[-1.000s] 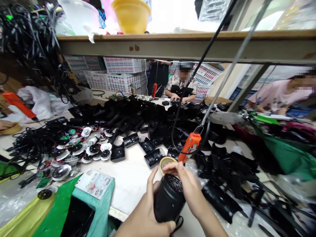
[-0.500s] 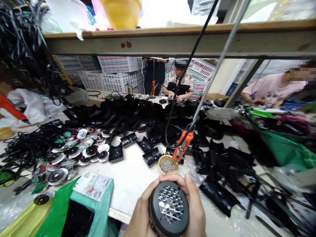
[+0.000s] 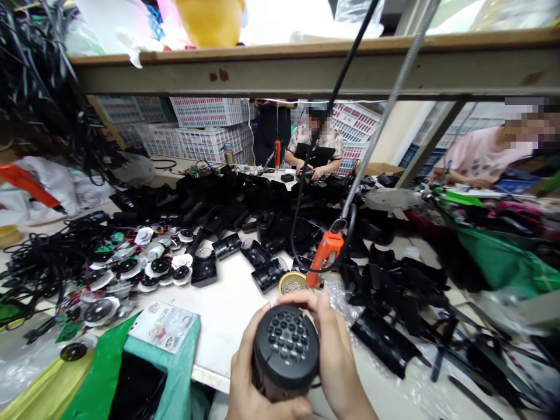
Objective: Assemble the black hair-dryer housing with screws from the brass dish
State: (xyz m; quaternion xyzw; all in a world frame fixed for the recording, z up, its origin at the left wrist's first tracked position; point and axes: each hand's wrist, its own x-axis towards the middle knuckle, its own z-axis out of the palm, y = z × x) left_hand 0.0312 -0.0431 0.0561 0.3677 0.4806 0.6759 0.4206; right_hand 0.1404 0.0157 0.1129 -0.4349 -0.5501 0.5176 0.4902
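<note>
Cluttered white counter [image 3: 236, 309] fills my view, under a wooden shelf [image 3: 306, 64] that carries 1 yellow bowl [image 3: 210, 20]. From my remote seat I see both hands low in the middle, sharing 1 black round barrel [image 3: 285, 350] with a perforated end cap turned toward the camera. My left hand [image 3: 249, 379] wraps the barrel's left side and underside, its fingers closed against the housing. My right hand [image 3: 335, 356] holds the right side, its fingers [image 3: 306, 298] curled over the top rim of the cap. So the barrel sits gripped between the 2 hands, above the near edge of the counter.

Just beyond the hands stands 1 small round tin of screws [image 3: 292, 283]. 1 orange screwdriver [image 3: 322, 256] hangs right beside that tin, on a cable with a black cord looped at it. 1 more orange tool [image 3: 26, 184] shows at the far left, and 1 hangs far back [image 3: 277, 153]. Black plastic housings [image 3: 262, 210] lie heaped across the middle and right; I cannot count them. White-and-black round motor parts [image 3: 149, 265] cluster on the left beside tangled black cords [image 3: 44, 256]. 1 printed card [image 3: 164, 326] lies on a teal bin [image 3: 179, 373] near my left hand.

2 other people work at the far side: 1 in a patterned shirt [image 3: 312, 151], 1 in pink [image 3: 485, 157]. White crates [image 3: 210, 125] are stacked behind them.
</note>
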